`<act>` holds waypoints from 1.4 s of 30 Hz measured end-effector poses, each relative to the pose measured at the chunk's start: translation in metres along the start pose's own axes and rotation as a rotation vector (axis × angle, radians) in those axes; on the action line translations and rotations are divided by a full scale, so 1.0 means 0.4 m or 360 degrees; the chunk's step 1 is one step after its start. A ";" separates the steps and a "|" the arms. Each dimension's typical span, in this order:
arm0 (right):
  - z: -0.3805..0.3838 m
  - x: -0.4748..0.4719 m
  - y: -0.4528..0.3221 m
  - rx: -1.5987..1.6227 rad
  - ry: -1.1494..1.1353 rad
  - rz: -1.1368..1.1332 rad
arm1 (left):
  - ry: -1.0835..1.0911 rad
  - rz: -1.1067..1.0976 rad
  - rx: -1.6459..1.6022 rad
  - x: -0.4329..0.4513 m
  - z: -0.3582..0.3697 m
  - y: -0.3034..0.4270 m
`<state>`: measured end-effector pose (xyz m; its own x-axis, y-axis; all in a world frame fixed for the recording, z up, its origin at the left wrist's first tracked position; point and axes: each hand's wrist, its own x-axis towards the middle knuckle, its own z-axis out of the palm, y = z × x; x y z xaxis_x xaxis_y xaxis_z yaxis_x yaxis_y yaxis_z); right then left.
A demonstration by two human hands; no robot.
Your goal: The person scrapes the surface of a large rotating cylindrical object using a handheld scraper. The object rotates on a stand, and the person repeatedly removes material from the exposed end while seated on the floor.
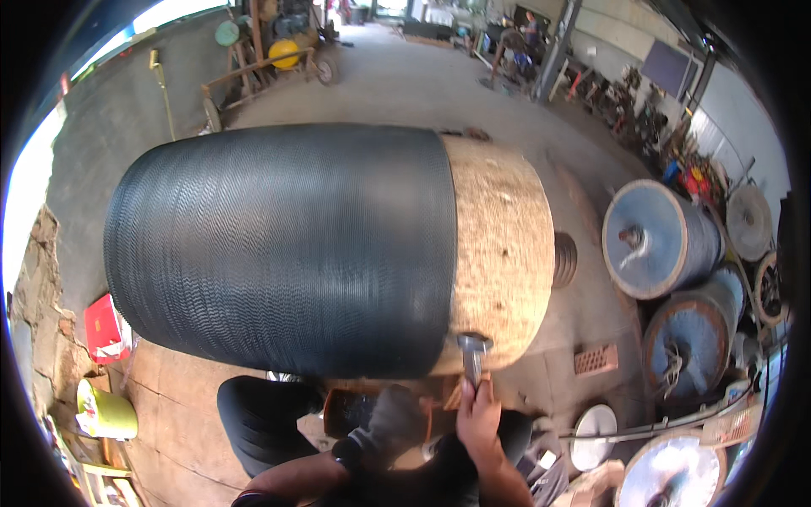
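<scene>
Across the view before me lies a large wooden roller (500, 247). Most of its length is wrapped in close rows of dark toothed strip (285, 247), which leave a bare wooden band at the right end. My right hand (479, 418) grips a hammer (473, 358), its metal head up against or just in front of the roller's lower wooden part; whether they touch is unclear. In a grey glove, my left hand (396, 415) is held below the roller, between my knees. It is blurred, and its fingers cannot be made out.
Behind the gloved hand stands a container (339, 412) with dark contents. A perforated brick (595, 360) lies on the floor at right, near several large spools (645, 237). At left are a red box (106, 326) and a yellow-green bucket (114, 412). A person (530, 28) is far off.
</scene>
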<state>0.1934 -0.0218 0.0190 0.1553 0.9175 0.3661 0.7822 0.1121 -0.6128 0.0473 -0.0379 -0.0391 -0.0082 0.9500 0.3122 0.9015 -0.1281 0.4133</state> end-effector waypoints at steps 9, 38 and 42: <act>0.026 0.031 0.015 -0.0126 0.0039 -0.0041 | 0.1040 0.1137 0.0163 0.423 -0.320 -0.116; 0.003 -0.027 0.010 0.0320 0.0052 0.0101 | 0.0630 0.0797 -0.0508 0.306 -0.184 0.011; -0.013 -0.021 0.003 0.0281 0.0066 0.0126 | 0.0642 0.0756 -0.0435 0.313 -0.189 0.030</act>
<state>0.1962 -0.0312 0.0190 0.2399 0.9100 0.3381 0.6492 0.1085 -0.7529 0.0242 0.0580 0.0697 0.1529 0.5991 0.7859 0.7059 -0.6228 0.3374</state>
